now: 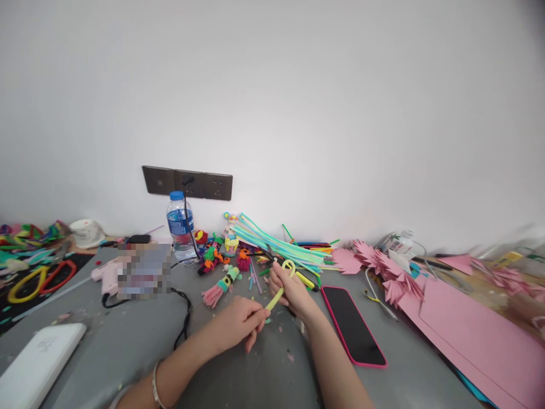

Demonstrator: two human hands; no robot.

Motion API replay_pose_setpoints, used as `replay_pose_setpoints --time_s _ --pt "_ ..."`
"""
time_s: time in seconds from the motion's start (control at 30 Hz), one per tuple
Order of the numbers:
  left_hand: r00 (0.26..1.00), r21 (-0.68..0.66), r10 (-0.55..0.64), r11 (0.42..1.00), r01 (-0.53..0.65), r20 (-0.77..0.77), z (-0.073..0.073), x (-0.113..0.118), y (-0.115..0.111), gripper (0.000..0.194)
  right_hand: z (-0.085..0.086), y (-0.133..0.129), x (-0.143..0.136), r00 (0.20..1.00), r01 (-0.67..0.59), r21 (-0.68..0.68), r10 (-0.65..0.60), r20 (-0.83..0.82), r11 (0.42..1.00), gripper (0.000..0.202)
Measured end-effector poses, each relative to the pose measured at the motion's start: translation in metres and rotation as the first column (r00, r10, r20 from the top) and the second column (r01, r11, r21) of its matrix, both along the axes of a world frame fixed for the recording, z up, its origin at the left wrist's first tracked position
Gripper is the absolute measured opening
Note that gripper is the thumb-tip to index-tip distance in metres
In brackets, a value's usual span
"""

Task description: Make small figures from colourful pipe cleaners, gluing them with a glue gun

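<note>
Both hands, left point(240, 325) and right point(292, 289), pinch what looks like a yellow pipe cleaner point(281, 287).

fuzzy yellow pipe cleaner point(276, 295), glossy phone point(352, 325), matt pink paper point(468, 335)

A plain white wall point(298, 85) filled most of the view, evenly lit with soft, diffuse light and no hard shadows. Low on it sat a dark strip of wall sockets point(187, 183) — three plates side by side, a black cable plugged into the middle one. Below ran a grey bench point(255, 375), its surface speckled with small scraps, meeting the wall along its far edge. To the far right the bench top looked brown, wood-like — blurred there, hard to make out.
</note>
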State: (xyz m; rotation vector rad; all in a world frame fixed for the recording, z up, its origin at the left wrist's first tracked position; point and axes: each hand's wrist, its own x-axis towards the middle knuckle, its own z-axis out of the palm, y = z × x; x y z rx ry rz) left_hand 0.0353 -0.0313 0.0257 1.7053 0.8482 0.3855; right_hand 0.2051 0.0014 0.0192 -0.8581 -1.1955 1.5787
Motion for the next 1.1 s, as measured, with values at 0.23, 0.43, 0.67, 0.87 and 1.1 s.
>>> replay_pose_setpoints --time_s 0.23,0.43,0.67,0.87,1.1 --pt "1.0 0.003 -0.006 1.0 0.006 -0.006 0.011 -0.001 -0.001 0.047 0.002 0.005 0.013 0.971 0.23 0.059 -0.225 -0.077 0.971 0.062" --pt "0.999 -0.014 -0.037 0.999 0.037 0.017 0.011 -0.003 0.001 0.049 -0.002 0.009 0.02 0.923 0.384 0.133 -0.379 -0.058 0.914 0.062" --pt "0.999 -0.042 -0.016 0.999 0.018 0.034 0.009 -0.004 0.001 0.045 -0.006 0.012 0.022 0.833 0.553 0.162 -0.546 -0.089 0.817 0.061" --pt "0.998 -0.032 0.001 0.999 0.002 0.065 0.002 -0.006 0.006 0.044 -0.008 0.015 0.035 0.752 0.654 0.208 -0.654 -0.08 0.727 0.059" --pt "0.979 -0.065 0.128 0.991 -0.119 0.161 -0.008 -0.005 0.013 0.045 -0.009 0.015 0.054 0.688 0.613 0.381 -0.705 0.171 0.692 0.056"
